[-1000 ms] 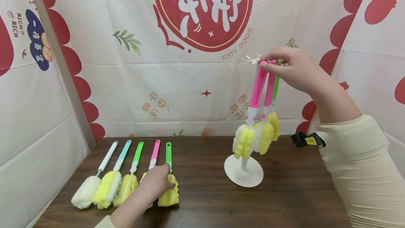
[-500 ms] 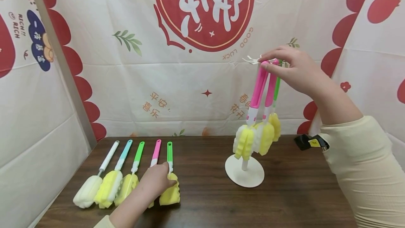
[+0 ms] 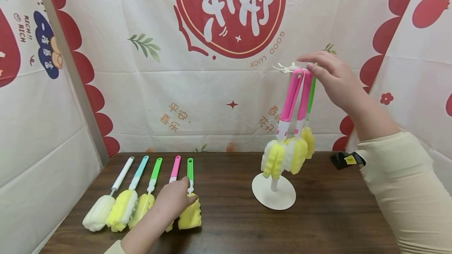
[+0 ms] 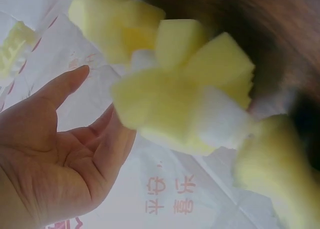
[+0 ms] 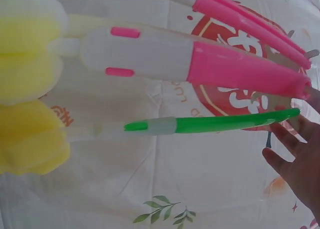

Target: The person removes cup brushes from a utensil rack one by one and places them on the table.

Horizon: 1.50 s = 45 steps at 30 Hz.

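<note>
My right hand [image 3: 337, 77] is beside the hooks [image 3: 284, 68] at the top of a white stand, its fingers straight and the thumb apart. Two pink-handled sponge brushes [image 3: 290, 99] and a green-handled one [image 3: 310, 99] hang there by their handle ends, yellow and white heads down. In the right wrist view the fingers are right at the end of the green handle [image 5: 220, 123]. My left hand [image 3: 173, 199] hovers over a pink-handled brush [image 3: 175, 167], thumb close to the rightmost green-handled brush [image 3: 190, 214]. In the left wrist view its palm [image 4: 65, 169] holds nothing.
Farther left on the brown table [image 3: 226, 214] lie a white sponge brush [image 3: 97, 213], a blue-handled one [image 3: 121, 209] and another green-handled one [image 3: 141, 207]. The stand's round white base [image 3: 268, 199] rests right of the middle. A printed cloth [image 3: 148, 89] hangs behind.
My right hand has drawn slightly right, its fingers letting go of the pink handles' ends at the hooks, which now show. The left hand stays nearly in place over the brushes.
</note>
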Available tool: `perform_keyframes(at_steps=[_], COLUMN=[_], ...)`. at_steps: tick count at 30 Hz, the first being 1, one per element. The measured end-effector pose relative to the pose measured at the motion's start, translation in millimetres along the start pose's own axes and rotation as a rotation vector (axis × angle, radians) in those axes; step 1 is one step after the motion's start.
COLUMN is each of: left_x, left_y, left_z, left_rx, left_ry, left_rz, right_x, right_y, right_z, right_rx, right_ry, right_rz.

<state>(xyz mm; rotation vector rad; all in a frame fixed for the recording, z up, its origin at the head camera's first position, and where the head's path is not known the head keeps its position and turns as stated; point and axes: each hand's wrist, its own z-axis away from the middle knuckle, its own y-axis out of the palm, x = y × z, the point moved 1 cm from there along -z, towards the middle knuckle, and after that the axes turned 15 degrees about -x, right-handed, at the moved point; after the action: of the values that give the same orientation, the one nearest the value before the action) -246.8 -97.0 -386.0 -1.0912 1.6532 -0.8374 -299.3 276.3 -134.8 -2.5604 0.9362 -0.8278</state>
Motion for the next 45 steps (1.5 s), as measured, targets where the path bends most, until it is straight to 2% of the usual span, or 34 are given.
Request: perform_keyframes(at_steps=[4,8,14,19,23,26,37,45], left_x=[-8.0,-17.0,-30.9,-42.8,-51.5,-57.7,-83.7,-99.8], left_y=[-2.3,-2.5,-3.7,-6.3,-7.0,-6.4,-6.0,-4.4], left_z=[-0.1,-1.8,-4.7,-6.7,-8.5,-10.6,-14.2,-15.6], left_rx=[-0.053,-0.059,-0.067,-0.068,-0.089,-0.1,-0.122,-0.128], left_ry=[0.036,0.045,0.06,0.064,0.102,0.128,0.149,0.164], left_rz=[-0.025,-0.045,-0.027,-0.001,0.043,0.067,0.127,0.137], right_x=[-8.8,-14.0,-17.4,-20.0,-22.5,-24.8,-26.6,-26.0], right_y=[2.5,6.0,9.6,12.2,14.0,14.6,14.3,12.8], right_z=[0.3,0.4,0.0,-2.0,-2.5,-1.9,-2.2,-2.1], right_rx=[-0.044,-0.073,-0.057,-0.049,-0.054,-0.055,-0.046,-0.056], right_ry=[0.008,0.021,0.045,0.028,0.023,0.046,0.093,0.114], right_rz=[-0.065,-0.113,-0.164,-0.196,-0.215,-0.216,-0.166,-0.116])
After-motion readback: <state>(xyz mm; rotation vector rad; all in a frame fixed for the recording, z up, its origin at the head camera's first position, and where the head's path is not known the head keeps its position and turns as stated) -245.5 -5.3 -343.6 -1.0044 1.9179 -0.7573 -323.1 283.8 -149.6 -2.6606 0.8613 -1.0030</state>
